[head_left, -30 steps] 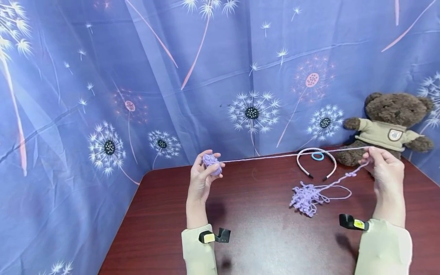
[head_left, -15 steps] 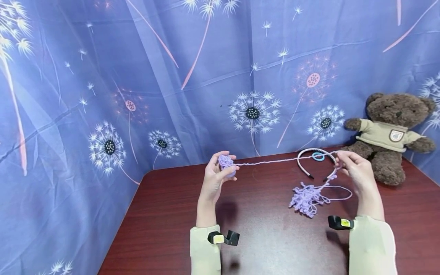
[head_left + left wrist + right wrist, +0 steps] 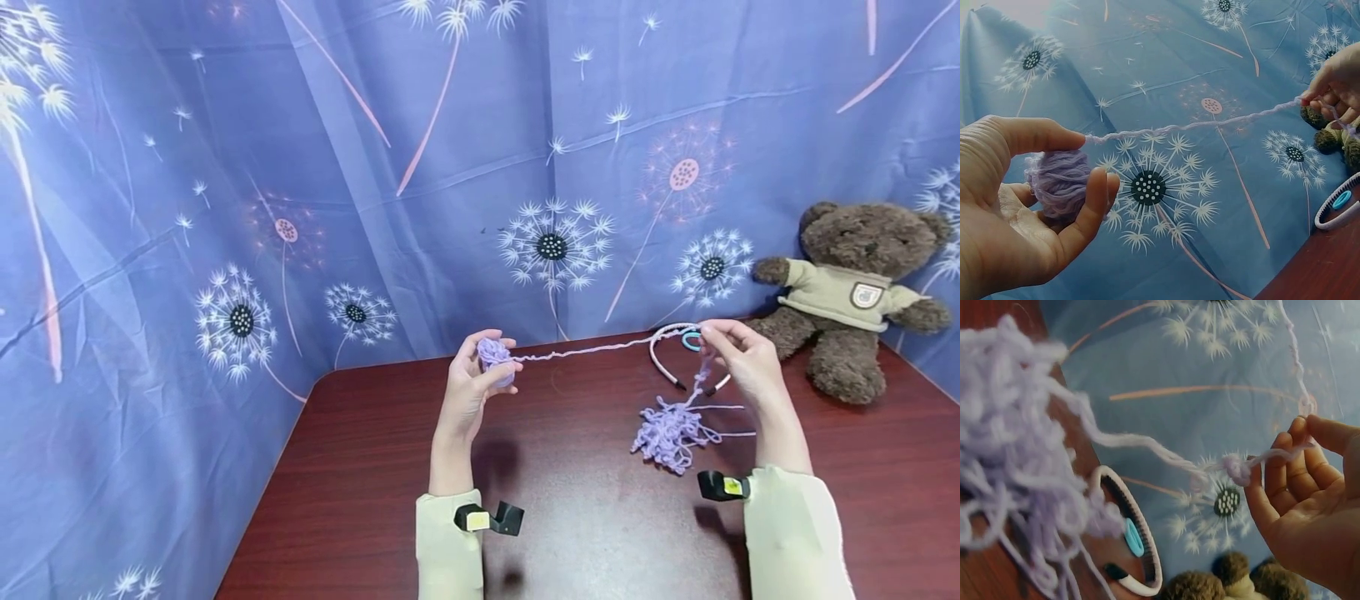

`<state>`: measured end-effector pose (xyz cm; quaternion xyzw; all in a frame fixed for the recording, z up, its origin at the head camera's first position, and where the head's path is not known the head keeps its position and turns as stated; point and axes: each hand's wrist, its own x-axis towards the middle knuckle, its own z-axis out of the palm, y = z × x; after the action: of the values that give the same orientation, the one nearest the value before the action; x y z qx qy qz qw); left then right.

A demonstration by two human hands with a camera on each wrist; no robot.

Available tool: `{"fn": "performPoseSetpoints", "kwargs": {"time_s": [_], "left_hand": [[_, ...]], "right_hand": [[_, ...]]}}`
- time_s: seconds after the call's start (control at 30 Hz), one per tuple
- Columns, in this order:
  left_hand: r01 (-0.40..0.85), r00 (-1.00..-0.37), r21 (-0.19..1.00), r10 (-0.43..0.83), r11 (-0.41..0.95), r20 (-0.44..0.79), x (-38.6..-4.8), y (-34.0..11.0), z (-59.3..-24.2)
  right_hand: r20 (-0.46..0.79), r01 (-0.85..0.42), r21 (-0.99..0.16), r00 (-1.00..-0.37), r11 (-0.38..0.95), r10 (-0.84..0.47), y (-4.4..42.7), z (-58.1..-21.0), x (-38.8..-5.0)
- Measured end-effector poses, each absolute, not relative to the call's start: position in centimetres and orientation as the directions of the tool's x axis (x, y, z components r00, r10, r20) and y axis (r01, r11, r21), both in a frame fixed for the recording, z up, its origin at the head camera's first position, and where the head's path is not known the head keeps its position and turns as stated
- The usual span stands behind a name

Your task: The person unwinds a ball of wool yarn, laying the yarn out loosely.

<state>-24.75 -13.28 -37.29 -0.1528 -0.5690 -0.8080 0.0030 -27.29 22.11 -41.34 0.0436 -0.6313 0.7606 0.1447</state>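
Observation:
My left hand holds a small wound ball of lilac yarn between thumb and fingers, above the table. From it a strand of yarn, kinked along its length, runs across to my right hand, which pinches it between thumb and fingertip. Beyond that pinch the strand drops past a knotted lump to a loose tangled heap of the same yarn on the table. In the right wrist view the heap looms large at the left. My right hand hides part of a loop by the heap.
Behind the heap lies a white headband with a light blue ring inside its curve. A brown teddy bear in a beige top sits at the back right. Blue dandelion-print cloth hangs along the back edge of the dark red table.
My right hand has moved left toward the left hand, and the once taut strand now sags slightly and looks twisted. My left hand shifted a little right, then stayed put with the ball.

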Motion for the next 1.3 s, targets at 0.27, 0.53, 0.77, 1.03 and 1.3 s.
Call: {"fn": "performPoseSetpoints", "kwargs": {"time_s": [0.27,0.53,0.77,1.03,1.3], "left_hand": [[0.165,-0.956,0.929,0.177,-0.330,0.233,-24.8,-13.2,-37.4],[0.161,-0.958,0.932,0.175,-0.326,0.226,-24.7,-12.9,-37.3],[0.154,-0.952,0.932,0.204,-0.329,0.229,-24.5,-12.0,-37.2],[0.151,-0.941,0.941,0.247,-0.304,0.231,-24.2,-11.8,-36.9],[0.156,-0.941,0.950,0.250,-0.271,0.226,-24.3,-12.8,-37.0]], "right_hand": [[0.432,-0.408,-0.899,-0.885,0.156,0.175,16.9,-39.9,-27.1],[0.447,-0.470,-0.856,-0.882,0.213,-0.149,8.6,-38.5,-25.0],[0.518,-0.548,-0.824,-0.832,0.143,-0.199,4.0,-39.3,-23.6],[0.552,-0.561,-0.802,-0.827,0.204,-0.106,4.1,-39.4,-23.7],[0.473,-0.465,-0.871,-0.881,0.159,0.014,7.2,-38.3,-24.3]]}}
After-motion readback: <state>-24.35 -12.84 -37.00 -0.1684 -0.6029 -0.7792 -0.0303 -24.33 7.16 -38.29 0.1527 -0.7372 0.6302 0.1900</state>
